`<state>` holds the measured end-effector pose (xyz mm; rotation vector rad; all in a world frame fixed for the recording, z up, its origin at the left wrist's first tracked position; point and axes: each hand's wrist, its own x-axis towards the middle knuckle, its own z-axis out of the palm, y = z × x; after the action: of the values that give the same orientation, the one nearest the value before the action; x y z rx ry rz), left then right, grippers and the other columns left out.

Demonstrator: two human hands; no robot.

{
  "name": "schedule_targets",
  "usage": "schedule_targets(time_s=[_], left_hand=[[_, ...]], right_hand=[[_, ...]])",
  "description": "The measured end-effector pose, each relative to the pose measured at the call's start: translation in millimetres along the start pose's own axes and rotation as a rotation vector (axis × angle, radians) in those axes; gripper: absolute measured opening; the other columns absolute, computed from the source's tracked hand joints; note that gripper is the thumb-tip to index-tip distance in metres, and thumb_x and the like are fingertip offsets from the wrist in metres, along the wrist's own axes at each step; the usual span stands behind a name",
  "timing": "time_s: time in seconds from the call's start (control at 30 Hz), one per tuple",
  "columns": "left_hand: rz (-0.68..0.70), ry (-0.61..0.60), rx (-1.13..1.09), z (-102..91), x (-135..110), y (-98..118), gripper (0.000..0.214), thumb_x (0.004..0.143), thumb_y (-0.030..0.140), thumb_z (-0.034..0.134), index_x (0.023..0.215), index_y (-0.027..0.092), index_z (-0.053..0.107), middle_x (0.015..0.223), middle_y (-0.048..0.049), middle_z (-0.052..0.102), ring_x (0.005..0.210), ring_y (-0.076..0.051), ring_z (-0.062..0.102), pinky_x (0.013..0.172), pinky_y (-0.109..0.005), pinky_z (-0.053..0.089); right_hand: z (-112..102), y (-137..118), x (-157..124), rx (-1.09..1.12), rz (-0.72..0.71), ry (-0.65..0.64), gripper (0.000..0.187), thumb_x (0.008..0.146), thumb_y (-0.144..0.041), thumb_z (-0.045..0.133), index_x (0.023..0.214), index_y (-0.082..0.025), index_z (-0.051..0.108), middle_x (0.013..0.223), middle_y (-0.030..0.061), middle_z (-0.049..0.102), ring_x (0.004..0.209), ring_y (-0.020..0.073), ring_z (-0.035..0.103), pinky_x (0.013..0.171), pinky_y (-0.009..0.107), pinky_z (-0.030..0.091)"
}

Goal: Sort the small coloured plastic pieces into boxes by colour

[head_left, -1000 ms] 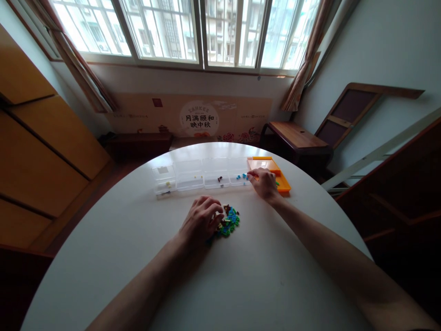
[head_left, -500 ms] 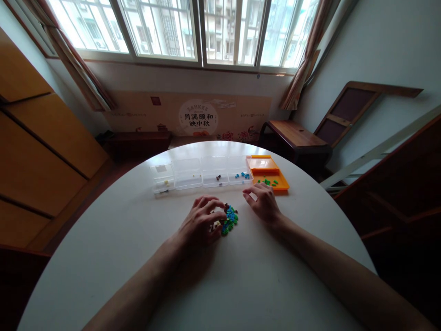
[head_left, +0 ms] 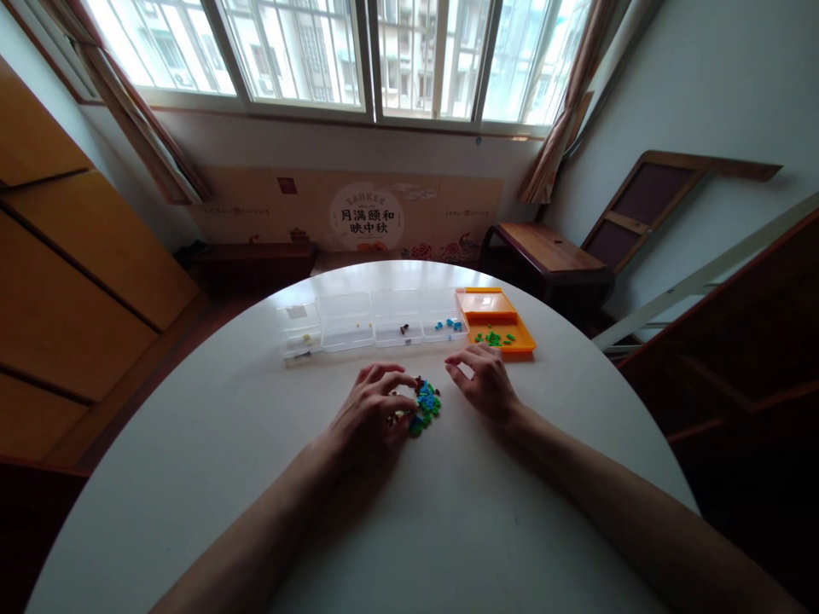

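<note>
A small heap of tiny blue, green and brown bricks (head_left: 426, 404) lies in the middle of the round white table (head_left: 448, 529). My left hand (head_left: 371, 414) rests on the heap's left side with its fingers curled into the bricks; what they pinch is too small to name. My right hand (head_left: 483, 384) hovers just right of the heap, fingers spread and empty. Behind stands a row of clear plastic boxes (head_left: 374, 320) holding a few sorted bricks, and an orange tray (head_left: 496, 320) with green bricks in it.
A dark wooden bench (head_left: 550, 256) stands beyond the table at the right, beside a leaning wooden frame (head_left: 665, 205). Wooden cabinets (head_left: 70, 281) fill the left side. Windows run along the far wall.
My right hand has drawn back from the orange tray toward the brick heap, leaving green bricks in the tray. My left hand stays at the heap, fingers shifting slightly.
</note>
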<state>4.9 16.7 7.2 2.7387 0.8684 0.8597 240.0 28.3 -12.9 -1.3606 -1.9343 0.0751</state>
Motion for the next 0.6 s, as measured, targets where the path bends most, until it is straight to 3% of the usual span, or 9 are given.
schedule_targets(time_s=[0.33, 0.6], left_hand=[[-0.064, 0.006, -0.006, 0.1, -0.6, -5.8, 0.028, 0.073, 0.008, 0.055, 0.086, 0.026, 0.071, 0.109, -0.0009, 0.067, 0.112, -0.025, 0.049, 0.099, -0.045, 0.035], [-0.075, -0.029, 0.010, -1.8, 1.3, -0.2, 0.014, 0.078, 0.018, 0.060, 0.084, 0.025, 0.070, 0.110, -0.0023, 0.066, 0.112, -0.026, 0.049, 0.099, -0.045, 0.035]], right_hand=[[-0.9, -1.6, -2.3, -0.010, -0.021, -0.002, 0.009, 0.087, -0.024, 0.061, 0.084, -0.023, 0.069, 0.084, 0.0013, 0.069, 0.087, 0.0207, 0.059, 0.086, 0.037, 0.036], [-1.8, -4.3, -2.8, -0.012, -0.028, -0.006, 0.009, 0.087, -0.023, 0.061, 0.083, -0.022, 0.069, 0.083, 0.0020, 0.069, 0.087, 0.0209, 0.058, 0.086, 0.037, 0.036]])
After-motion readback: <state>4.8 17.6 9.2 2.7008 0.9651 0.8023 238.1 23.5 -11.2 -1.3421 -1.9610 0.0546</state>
